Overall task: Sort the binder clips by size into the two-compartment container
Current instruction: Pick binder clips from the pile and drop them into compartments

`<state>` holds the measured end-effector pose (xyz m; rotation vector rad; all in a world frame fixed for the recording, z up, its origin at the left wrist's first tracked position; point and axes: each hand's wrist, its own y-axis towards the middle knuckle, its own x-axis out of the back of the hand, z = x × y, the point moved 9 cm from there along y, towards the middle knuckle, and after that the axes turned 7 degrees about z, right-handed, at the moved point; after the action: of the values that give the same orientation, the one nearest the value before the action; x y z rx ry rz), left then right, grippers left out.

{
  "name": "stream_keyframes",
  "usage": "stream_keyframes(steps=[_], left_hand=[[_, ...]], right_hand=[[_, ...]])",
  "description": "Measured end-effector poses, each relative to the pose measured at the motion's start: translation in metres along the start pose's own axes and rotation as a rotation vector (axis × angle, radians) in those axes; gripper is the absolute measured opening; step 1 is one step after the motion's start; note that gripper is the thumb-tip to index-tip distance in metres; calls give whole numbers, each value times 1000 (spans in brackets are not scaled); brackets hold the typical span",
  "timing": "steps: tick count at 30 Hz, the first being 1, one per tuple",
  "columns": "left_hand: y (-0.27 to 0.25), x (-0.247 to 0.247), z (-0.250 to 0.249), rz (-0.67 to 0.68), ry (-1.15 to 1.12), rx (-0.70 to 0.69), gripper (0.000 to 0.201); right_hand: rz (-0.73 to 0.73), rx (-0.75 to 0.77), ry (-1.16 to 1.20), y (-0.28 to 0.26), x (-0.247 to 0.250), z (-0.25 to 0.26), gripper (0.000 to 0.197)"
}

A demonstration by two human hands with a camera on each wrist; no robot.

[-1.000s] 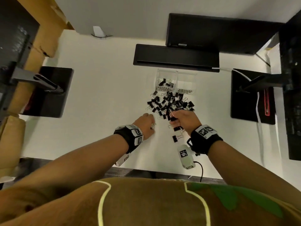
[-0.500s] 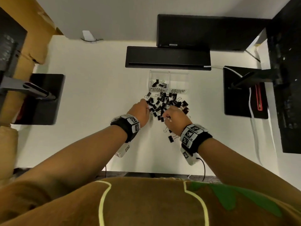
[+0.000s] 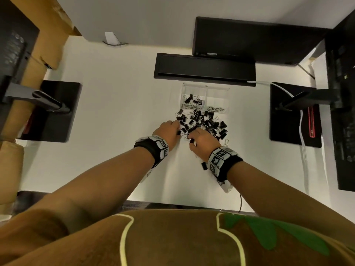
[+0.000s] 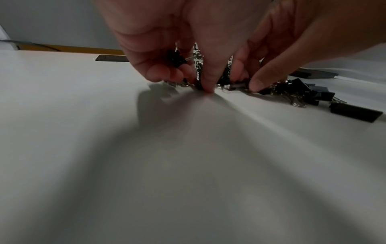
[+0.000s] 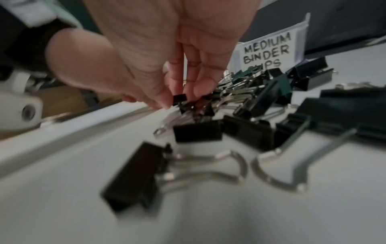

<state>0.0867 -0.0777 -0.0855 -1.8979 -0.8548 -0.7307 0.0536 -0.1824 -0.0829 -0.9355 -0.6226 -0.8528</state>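
Observation:
A pile of black binder clips (image 3: pixel 201 122) lies on the white table, just in front of the clear two-compartment container (image 3: pixel 206 87). Its left compartment, labelled small, holds several clips (image 3: pixel 193 100); I see none in the right one, labelled medium (image 5: pixel 267 51). My left hand (image 3: pixel 177 129) is at the pile's left edge. Its curled outer fingers hold a small clip (image 4: pixel 176 57), while its other fingertips (image 4: pixel 206 87) press down among the clips. My right hand (image 3: pixel 191 138) pinches a small black clip (image 5: pixel 179 99) at the pile's near edge.
One stray clip (image 3: pixel 204 166) lies by my right wrist. A long black bar (image 3: pixel 203 69) stands behind the container. Black stand bases sit at the left (image 3: pixel 57 112) and right (image 3: pixel 294 116), with a white cable (image 3: pixel 302 135) on the right one. The table's front edge (image 3: pixel 172 201) is close to my body.
Both hands have moved forward from the near side into the pile. The right hand now pinches a small clip there.

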Motion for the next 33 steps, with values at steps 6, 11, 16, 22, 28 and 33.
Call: stream_keyframes(steps=[6,11,16,22,28,33], left_hand=[[-7,-5,5,51,-37,-5,33],[-14,-11,7,98,-178,27,14],[-13,-18,10,142,-159,57,10],[-3,8,5,71,-274,40,12],[23,74,-20,-144,-428,27,13],[50,95,-39,-191,-313,12,8]], right_hand=[[-274,-150,434,7,80,-18,18],[-302,-192,316,41,130,-19,31],[-243,-170,275,51,130,-15,27],[-55,-66,162,22,75,0,23],[214,-3,-102,-8,2,0,26],[207,20,-154,-7,-6,0,34]])
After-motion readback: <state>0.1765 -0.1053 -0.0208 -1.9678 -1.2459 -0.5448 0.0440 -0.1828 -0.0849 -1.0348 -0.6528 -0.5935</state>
